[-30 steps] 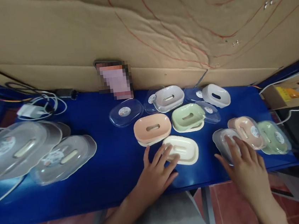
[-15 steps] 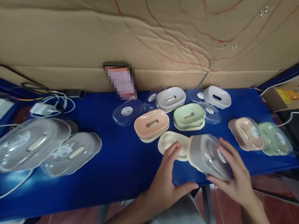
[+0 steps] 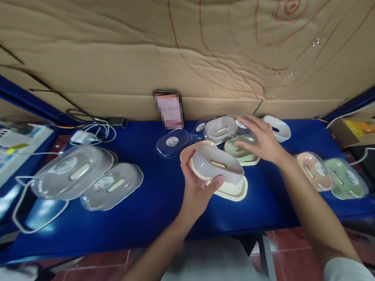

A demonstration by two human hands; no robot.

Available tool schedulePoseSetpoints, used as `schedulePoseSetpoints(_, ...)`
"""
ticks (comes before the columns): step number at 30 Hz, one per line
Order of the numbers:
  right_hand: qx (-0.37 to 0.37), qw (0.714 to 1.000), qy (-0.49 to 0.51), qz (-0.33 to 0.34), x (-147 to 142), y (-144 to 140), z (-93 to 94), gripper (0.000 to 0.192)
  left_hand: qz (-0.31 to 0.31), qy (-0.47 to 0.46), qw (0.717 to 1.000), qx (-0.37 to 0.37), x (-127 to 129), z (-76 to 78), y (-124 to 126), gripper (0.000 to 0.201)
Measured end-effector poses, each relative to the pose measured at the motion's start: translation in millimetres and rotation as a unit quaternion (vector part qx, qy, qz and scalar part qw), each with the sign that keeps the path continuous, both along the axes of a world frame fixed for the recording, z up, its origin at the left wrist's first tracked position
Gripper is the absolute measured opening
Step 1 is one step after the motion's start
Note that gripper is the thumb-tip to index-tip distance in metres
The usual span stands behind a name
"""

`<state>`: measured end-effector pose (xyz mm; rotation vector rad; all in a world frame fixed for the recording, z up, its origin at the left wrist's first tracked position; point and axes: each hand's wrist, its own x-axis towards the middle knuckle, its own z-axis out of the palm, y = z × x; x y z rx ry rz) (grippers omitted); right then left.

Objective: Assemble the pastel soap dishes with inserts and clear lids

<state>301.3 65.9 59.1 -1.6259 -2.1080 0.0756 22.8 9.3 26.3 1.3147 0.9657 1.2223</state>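
Note:
My left hand (image 3: 197, 186) grips a grey oval soap dish (image 3: 221, 163) with a cream base, tilted above the table. Thumb and fingers are wrapped around its side. Toward the back, my right hand (image 3: 263, 139) holds a clear lid (image 3: 242, 125) with a round label, above the green soap dish (image 3: 238, 148); the hand partly covers the lid. A peach soap dish (image 3: 188, 149) is largely hidden behind the held one. Below it lies a cream base tray (image 3: 235, 191). Another grey soap dish (image 3: 221, 129) sits at the back.
Clear lids (image 3: 175, 147) lie at the back beside a phone (image 3: 170, 109). Lidded grey dishes (image 3: 112, 188) stand left near white cables (image 3: 102, 129). Peach (image 3: 314, 172) and green lidded dishes (image 3: 347, 177) are at right; a white dish (image 3: 278, 127) is behind. Cardboard (image 3: 114, 54) walls the back.
The clear lid has come off the grey soap dish and moved to the back in my right hand. My left hand has taken hold of the dish, which has moved left and up.

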Motion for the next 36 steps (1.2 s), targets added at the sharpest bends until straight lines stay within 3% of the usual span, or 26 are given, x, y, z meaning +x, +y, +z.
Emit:
schedulePoseSetpoints(2, 0.026, 0.999, 0.018, -0.002, -3, 3, 2.9, 0.068, -0.008, -0.02, 1.0, 0.009, 2, 0.5, 5, 0.093)
schedulePoseSetpoints(4, 0.044, 0.996, 0.065, 0.044, -15, -6, 8.6, 0.057, -0.029, -0.05, 0.998, 0.004, 6, 0.9, 12, 0.092)
schedulePoseSetpoints(7, -0.011, 0.973, 0.145, 0.181, -39, -26, 17.8, 0.046, -0.063, -0.075, 0.995, -0.014, 10, 2.5, 27, 0.096)
schedulePoseSetpoints(10, -0.031, 0.959, 0.192, 0.208, -54, -39, 21.7, 0.036, -0.098, -0.089, 0.991, -0.016, 14, 6.0, 47, 0.1)
schedulePoseSetpoints(14, 0.005, 0.979, 0.144, 0.144, -49, -40, 19.3, 0.037, -0.102, -0.084, 0.991, 0.005, 22, 9.5, 75, 0.101)
schedulePoseSetpoints(17, 0.068, 0.992, 0.1, 0.036, -32, -29, 14.5, 0.035, -0.106, -0.022, 0.992, 0.058, 28, 8.1, 91, 0.101)
schedulePoseSetpoints(20, 0.092, 0.994, 0.037, -0.034, -7, -12, 10.1, 0.039, -0.079, 0.151, 0.973, 0.155, 28, 7.0, 103, 0.095)
schedulePoseSetpoints(23, 0.057, 0.998, -0.031, -0.018, 24, -13, 8.7, 0.043, -0.025, 0.332, 0.919, 0.213, 23, 9.2, 110, 0.086)
schedulePoseSetpoints(25, 0.056, 0.995, -0.069, -0.051, 49, -34, 8.4, 0.048, 0.005, 0.395, 0.893, 0.215, 19, 10.9, 112, 0.081)
schedulePoseSetpoints(27, 0.065, 0.983, -0.104, -0.137, 75, -71, 5.9, 0.056, 0.016, 0.428, 0.878, 0.213, 15, 11.7, 111, 0.077)
schedulePoseSetpoints(31, 0.033, 0.921, -0.184, -0.342, 104, -154, -14.5, 0.078, 0.002, 0.452, 0.853, 0.262, 8, 10.7, 85, 0.058)
schedulePoseSetpoints(34, -0.015, 0.92, -0.209, -0.33, 96, -190, -38.9, 0.074, -0.043, 0.42, 0.844, 0.329, 6, 11.1, 41, 0.043)
schedulePoseSetpoints(36, -0.01, 0.93, -0.195, -0.311, 85, -202, -52.7, 0.069, -0.1, 0.367, 0.857, 0.347, 5, 12.4, 6, 0.042)
